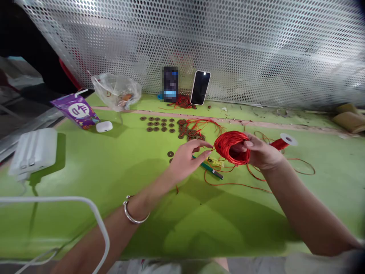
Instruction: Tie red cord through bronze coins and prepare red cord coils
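A thick coil of red cord [225, 146] hangs above the green table, gripped by my right hand [259, 150] with the thumb inside its loop. At the coil's left side, my left hand [189, 156] pinches a thin strand of the cord between thumb and fingers. Below my hands lie a green-handled tool [211, 170] and a yellow tool [215, 162], both partly covered. Behind my left hand sit round brown coins with holes [164, 124] in rows, and a pile of coins tied with red cord [191, 133].
A spool of red thread [281, 142] lies at right, with loose cord around it. Two phones [200, 87] lean on the perforated metal screen [242, 49]. At left are a plastic bag [116, 91], a purple drink pouch [76, 110], a white case [104, 126] and a white power bank [34, 150] with a cable.
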### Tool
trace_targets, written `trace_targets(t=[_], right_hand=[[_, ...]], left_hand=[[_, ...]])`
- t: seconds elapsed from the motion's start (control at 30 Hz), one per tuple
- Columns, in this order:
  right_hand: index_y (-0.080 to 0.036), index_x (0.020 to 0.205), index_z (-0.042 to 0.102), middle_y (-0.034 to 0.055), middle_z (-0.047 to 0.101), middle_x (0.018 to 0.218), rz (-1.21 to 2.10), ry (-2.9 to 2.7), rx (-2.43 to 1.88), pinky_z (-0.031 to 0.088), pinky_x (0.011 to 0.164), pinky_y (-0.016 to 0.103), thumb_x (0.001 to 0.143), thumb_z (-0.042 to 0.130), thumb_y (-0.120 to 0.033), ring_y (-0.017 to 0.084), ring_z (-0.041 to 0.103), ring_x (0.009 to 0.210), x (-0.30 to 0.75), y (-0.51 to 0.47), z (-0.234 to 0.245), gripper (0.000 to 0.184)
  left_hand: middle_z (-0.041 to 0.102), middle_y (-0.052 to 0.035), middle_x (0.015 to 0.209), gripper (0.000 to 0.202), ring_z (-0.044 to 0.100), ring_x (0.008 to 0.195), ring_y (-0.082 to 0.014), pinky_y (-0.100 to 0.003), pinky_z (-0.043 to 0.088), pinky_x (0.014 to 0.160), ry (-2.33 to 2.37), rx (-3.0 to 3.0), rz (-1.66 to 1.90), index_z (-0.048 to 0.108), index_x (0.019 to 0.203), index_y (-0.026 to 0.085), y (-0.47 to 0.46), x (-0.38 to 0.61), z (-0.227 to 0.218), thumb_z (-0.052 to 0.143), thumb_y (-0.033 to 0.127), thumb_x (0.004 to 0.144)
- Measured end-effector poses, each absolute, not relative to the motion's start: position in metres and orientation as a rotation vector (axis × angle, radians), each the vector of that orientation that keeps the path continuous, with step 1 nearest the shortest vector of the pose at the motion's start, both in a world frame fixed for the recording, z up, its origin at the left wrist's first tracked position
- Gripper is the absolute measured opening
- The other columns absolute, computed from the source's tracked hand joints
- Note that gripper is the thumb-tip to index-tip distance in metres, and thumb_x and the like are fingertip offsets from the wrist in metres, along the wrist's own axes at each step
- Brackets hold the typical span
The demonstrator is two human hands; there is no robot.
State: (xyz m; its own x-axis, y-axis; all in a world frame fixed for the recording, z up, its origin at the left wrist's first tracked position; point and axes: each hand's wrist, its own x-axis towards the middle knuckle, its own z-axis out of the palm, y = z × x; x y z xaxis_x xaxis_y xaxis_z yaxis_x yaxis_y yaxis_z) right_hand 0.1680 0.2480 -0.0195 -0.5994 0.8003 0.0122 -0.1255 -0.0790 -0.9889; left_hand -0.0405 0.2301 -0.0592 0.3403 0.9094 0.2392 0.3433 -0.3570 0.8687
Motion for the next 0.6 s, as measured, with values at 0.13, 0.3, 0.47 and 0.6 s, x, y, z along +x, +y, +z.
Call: trace_targets(t=[0.13,0.3,0.47,0.6], right_hand=[[-0.019,0.055,0.047,-0.0027,0.037,0.053,1.744,-1.525,-0.755,0.035,0.048,0.024,0.067,0.073,-0.049,0.010,0.035,0.048,0.1657,0.2446,-0.0186,0.041],[-0.018,0.056,0.047,-0.0029,0.038,0.053,1.742,-1.509,-0.781,0.034,0.047,0.023,0.066,0.074,-0.049,0.009,0.034,0.047,0.1654,0.2416,-0.0207,0.042],[-0.018,0.055,0.047,-0.0024,0.038,0.054,1.737,-1.483,-0.802,0.033,0.047,0.024,0.066,0.074,-0.049,0.009,0.033,0.047,0.1691,0.2416,-0.0231,0.042],[-0.018,0.053,0.045,-0.0029,0.034,0.053,1.694,-1.428,-0.798,0.030,0.048,0.024,0.066,0.074,-0.050,0.009,0.034,0.048,0.1734,0.2429,-0.0212,0.045]], left_hand=[[0.061,-0.0011,0.075,0.018,0.054,0.067,-0.0131,-0.023,0.039,0.060,1.058,1.812,0.962,0.067,0.088,0.018,0.2309,-0.0410,-0.0594,0.057,0.032,0.087],[0.049,0.0034,0.062,0.019,0.040,0.051,-0.0090,-0.022,0.028,0.049,1.062,1.700,1.048,0.063,0.084,0.017,0.2323,-0.0445,-0.0580,0.057,0.034,0.087],[0.041,0.0048,0.059,0.015,0.034,0.050,-0.0090,-0.023,0.023,0.046,1.058,1.523,1.139,0.059,0.080,0.017,0.2368,-0.0480,-0.0550,0.059,0.032,0.084],[0.036,0.0051,0.058,0.013,0.030,0.050,-0.0087,-0.022,0.020,0.045,1.019,1.381,1.095,0.055,0.074,0.018,0.2363,-0.0491,-0.0509,0.055,0.027,0.084]])
